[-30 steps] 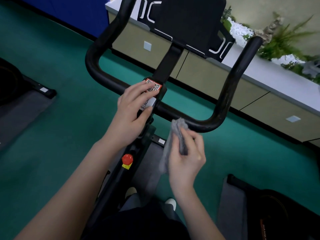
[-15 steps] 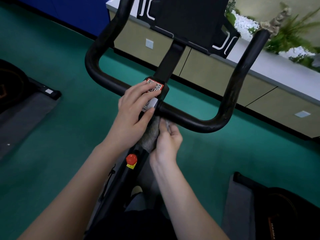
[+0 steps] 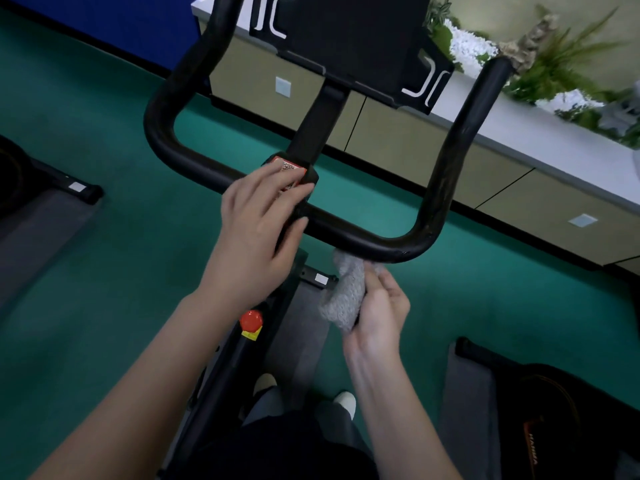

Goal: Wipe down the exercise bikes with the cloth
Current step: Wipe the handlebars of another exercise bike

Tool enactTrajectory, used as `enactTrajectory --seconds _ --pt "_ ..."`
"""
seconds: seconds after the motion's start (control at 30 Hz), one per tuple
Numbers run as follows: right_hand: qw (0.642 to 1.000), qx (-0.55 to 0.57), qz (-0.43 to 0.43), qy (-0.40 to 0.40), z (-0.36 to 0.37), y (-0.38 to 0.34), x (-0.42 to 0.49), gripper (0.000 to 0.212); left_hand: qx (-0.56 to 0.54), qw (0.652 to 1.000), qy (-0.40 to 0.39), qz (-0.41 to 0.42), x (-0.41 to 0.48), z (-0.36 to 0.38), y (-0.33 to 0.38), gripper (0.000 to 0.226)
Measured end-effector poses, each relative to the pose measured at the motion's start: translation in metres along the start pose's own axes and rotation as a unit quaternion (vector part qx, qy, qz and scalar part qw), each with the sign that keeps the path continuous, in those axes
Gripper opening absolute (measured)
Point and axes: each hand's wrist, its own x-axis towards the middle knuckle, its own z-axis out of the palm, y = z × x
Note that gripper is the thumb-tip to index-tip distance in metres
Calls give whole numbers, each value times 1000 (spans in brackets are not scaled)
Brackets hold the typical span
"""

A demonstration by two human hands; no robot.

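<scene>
Black handlebar (image 3: 349, 235) of the exercise bike taken as reference. Left hand (image 3: 258, 223) lies flat on the handlebar's centre block, fingers straight and slightly spread, partly covering the red-edged sticker (image 3: 290, 167). Right hand (image 3: 379, 315) is just below the handlebar's near bar, fingers curled round a bunched grey cloth (image 3: 343, 301). The cloth's upper end touches the underside of that bar. Red knob (image 3: 251, 320) sits on the frame below the handlebar, under the left wrist.
</scene>
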Motion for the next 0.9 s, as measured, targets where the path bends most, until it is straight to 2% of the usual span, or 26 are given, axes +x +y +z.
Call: enactTrajectory --seconds 0.13,0.2,0.27,0.37,0.47,0.53,0.6,0.7,0.83,0.9 --pt "999 -33 -10 18 -12 -2 -1 9 34 995 -38 87 12 13 24 35" --pt "995 -50 -68 60 -26 -8 1 7 38 993 -60 98 14 22 27 36" --pt "978 -83 -163 102 -36 -17 7 6 36 992 -71 101 14 28 26 33" --pt "924 -171 -312 137 -39 -25 14 10 31 993 -66 96 14 31 23 30" --pt "834 -286 -459 111 -32 -18 10 16 23 994 -62 91 16 31 23 30" --pt "775 -341 -527 72 -29 -9 9 18 21 994 -61 92 16 31 23 29" --pt "738 -372 -561 44 -30 -6 11 20 20 994 -63 91 16 31 23 29" --pt "704 -400 -585 37 -37 -17 20 20 15 994 -64 85 15 31 23 30" --pt "708 -412 -568 80 -38 -36 31 19 10 995 -66 80 15 30 23 30" --pt "697 -433 -569 60 -35 -38 29 16 9 995 -63 80 15 30 23 30"
